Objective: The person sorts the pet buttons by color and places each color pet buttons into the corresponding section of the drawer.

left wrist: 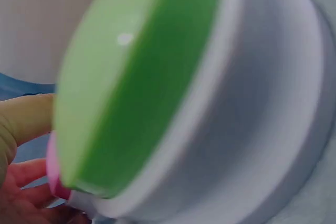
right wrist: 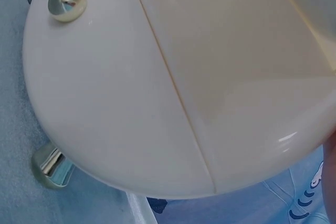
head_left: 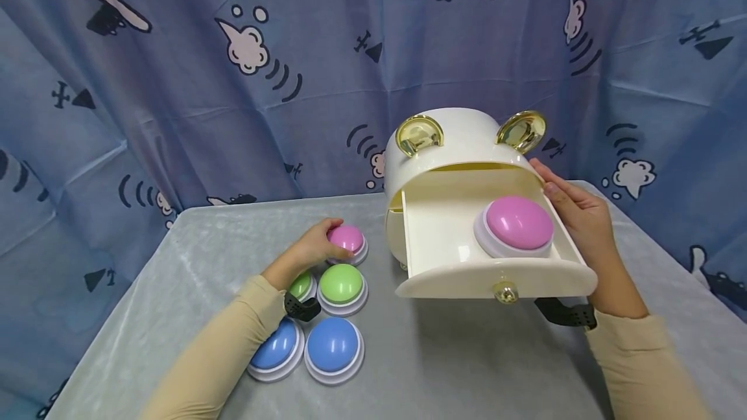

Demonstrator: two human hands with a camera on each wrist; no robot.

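On the table [head_left: 233, 238], pink button [head_left: 348, 238] between gripping left fingers [head_left: 340, 252], straight right fingers [head_left: 553, 177] against white cabinet [head_left: 461, 133]

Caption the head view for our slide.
Left hand grips one pink button; another pink button sits in the open drawer.

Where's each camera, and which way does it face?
Head: worn there, facing forward and down at the box and domes; left hand, right hand and sleeves show.
Left wrist: worn there, facing a green dome; left fingers show.
Right wrist: worn there, facing the box; skin shows at the right edge.
Head and right wrist share the box.
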